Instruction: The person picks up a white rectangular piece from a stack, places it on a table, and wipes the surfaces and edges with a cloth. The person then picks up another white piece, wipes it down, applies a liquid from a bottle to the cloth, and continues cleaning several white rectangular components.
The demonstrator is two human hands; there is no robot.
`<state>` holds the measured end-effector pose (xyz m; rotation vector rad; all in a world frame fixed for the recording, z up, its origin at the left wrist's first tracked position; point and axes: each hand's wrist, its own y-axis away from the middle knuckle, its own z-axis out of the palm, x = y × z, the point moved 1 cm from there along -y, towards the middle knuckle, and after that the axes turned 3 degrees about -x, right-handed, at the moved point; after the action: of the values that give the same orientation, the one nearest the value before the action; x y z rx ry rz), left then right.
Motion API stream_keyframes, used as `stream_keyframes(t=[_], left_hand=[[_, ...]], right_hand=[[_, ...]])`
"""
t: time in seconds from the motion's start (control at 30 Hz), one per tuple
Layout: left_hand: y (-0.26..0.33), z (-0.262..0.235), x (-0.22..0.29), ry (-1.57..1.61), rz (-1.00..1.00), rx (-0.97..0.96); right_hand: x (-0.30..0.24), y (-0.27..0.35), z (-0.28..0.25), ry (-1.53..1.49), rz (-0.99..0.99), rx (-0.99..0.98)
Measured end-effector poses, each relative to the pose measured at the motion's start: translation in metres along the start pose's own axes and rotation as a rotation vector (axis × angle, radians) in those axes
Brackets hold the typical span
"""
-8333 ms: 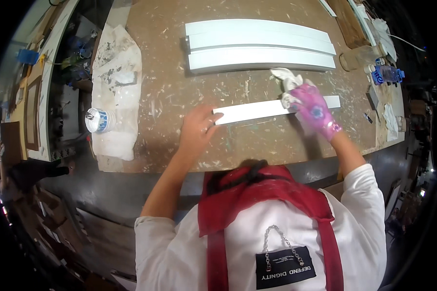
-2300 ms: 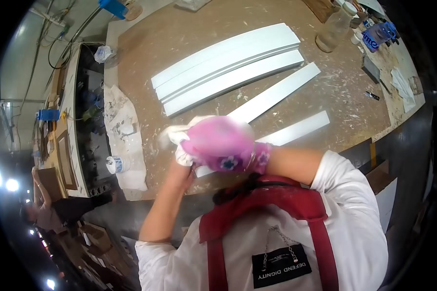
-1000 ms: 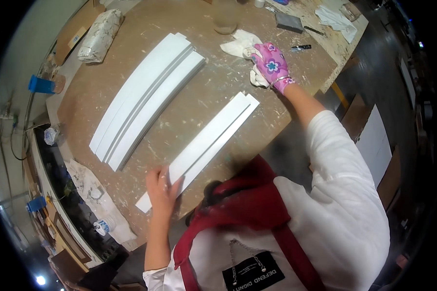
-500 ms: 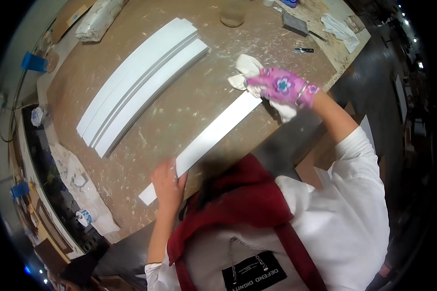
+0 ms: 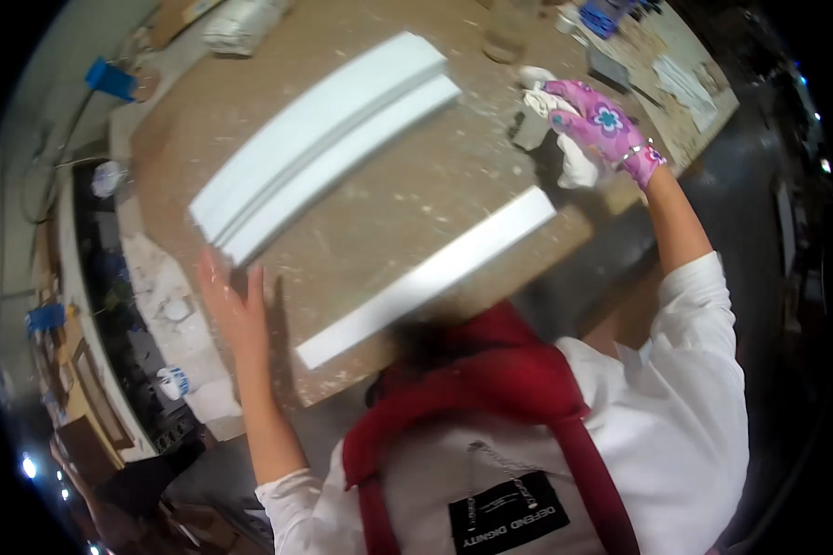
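A long white strip (image 5: 435, 275) lies slantwise on the speckled brown workbench (image 5: 389, 194), near its front edge. My left hand (image 5: 231, 310), bare, rests flat on the bench with fingers spread, just left of the strip's near end and apart from it. My right hand (image 5: 602, 125) wears a pink flowered glove and is closed on a crumpled white rag (image 5: 551, 106), held above the bench beyond the strip's far end. A stack of longer white strips (image 5: 324, 139) lies further back.
A jar (image 5: 507, 32) and small tools (image 5: 611, 65) sit at the bench's far right. A white bag (image 5: 241, 26) lies at the far edge. Stained white cloth (image 5: 171, 305) and a small container (image 5: 171, 379) lie on the left. A red apron (image 5: 491, 407) fills the lower view.
My left hand has come off the strip's near end and now lies flat on the bench beside it. My right hand has lifted the rag away from the strip's far end.
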<state>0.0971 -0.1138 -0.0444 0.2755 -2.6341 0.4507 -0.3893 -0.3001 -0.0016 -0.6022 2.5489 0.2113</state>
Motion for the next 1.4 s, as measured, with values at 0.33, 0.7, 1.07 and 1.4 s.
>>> stream_keyframes(t=[0.33, 0.7, 1.07, 1.4], left_hand=[[-0.099, -0.014, -0.062, -0.085, 0.222, -0.21], [-0.007, 0.024, -0.037, 0.687, -0.525, -0.139], [0.036, 0.002, 0.011, 0.975, -0.497, -0.103], [0.033, -0.035, 0.049, 0.771, -0.312, -0.164]], right_hand=[[-0.034, -0.118, 0.045, -0.248, 0.174, -0.377], [-0.008, -0.1, 0.07, -0.31, 0.104, -0.342], [0.025, -0.035, 0.046, -0.642, 0.205, -0.406], [-0.222, -0.003, 0.105, -0.252, -0.921, 0.193]])
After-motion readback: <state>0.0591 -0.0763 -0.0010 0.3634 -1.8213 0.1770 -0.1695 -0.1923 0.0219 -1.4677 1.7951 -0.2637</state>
